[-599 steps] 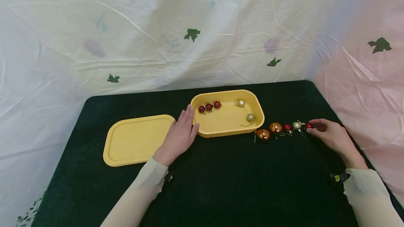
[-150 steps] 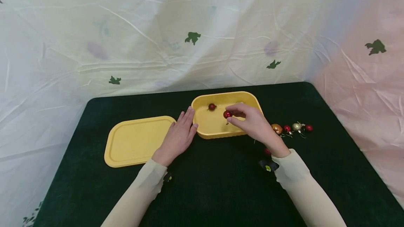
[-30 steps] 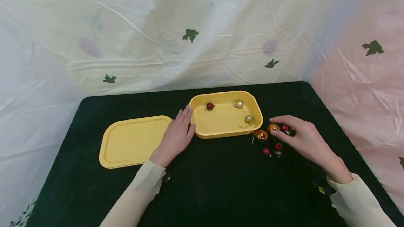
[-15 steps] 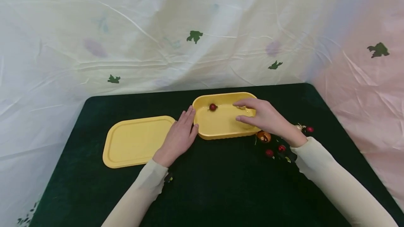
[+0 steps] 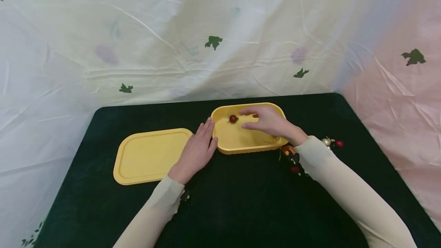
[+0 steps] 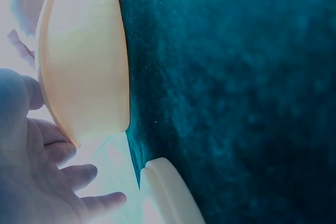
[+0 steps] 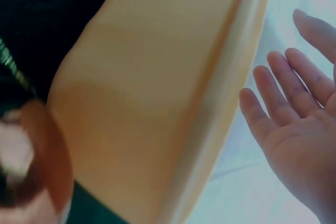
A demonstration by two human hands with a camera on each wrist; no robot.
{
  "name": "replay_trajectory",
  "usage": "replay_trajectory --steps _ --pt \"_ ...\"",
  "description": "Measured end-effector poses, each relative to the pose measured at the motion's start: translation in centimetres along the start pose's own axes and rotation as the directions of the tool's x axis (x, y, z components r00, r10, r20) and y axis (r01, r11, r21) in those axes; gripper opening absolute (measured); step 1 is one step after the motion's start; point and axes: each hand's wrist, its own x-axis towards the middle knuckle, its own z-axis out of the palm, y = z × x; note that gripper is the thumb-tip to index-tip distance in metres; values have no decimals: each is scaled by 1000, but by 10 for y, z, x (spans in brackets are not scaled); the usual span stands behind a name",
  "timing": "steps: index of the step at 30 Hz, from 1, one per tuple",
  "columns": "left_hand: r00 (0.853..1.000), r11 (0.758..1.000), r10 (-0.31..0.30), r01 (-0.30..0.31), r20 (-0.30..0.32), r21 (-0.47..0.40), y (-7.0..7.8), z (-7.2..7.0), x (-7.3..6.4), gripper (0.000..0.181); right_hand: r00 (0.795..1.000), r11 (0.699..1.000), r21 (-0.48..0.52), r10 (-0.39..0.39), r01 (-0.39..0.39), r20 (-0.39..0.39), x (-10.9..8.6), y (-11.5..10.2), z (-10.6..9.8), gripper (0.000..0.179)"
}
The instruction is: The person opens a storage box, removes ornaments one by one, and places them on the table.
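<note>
- I saw the left hand (image 5: pixel 195 149) against the left end of the yellow tub (image 5: pixel 237 137); its grip was flat, fingers nearly straight and touching the rim, clasping nothing.
- I saw the right hand (image 5: pixel 267 121) over the tub's right half, thumb and fingers well apart, pointing left; the right wrist view showed that grip spread wide with nothing in it.
- One dark red ball (image 5: pixel 233 119) sat inside the tub, just left of the right fingertips.
- By the tub's near right corner I made out an orange ball (image 5: pixel 288 150), partly behind the right sleeve (image 5: pixel 339 181).
- A lower red ball (image 5: pixel 295 169) lay near it, in shadow.
- Beyond the sleeve, a gold ball (image 5: pixel 326 141) and a far red ball (image 5: pixel 339 143) lay close together on the dark tabletop (image 5: pixel 241 202).
- The yellow lid (image 5: pixel 151 156) lay left of the tub, its right edge partly hidden by the left hand.
</note>
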Motion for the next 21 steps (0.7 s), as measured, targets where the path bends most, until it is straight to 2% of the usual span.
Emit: replay_trajectory --steps 5,9,21 --pt "1000 1000 6 -6 -4 6 1 -1 0 62 999 999 34 41 -42 23 12 1 9 52" --pt "1000 1000 6 -6 -3 1 1 -1 0 63 998 997 68 41 -44 39 22 2 16 50" --pt "1000 1000 -9 9 13 8 0 -1 0 64 995 994 66 89 -92 48 40 10 28 49"
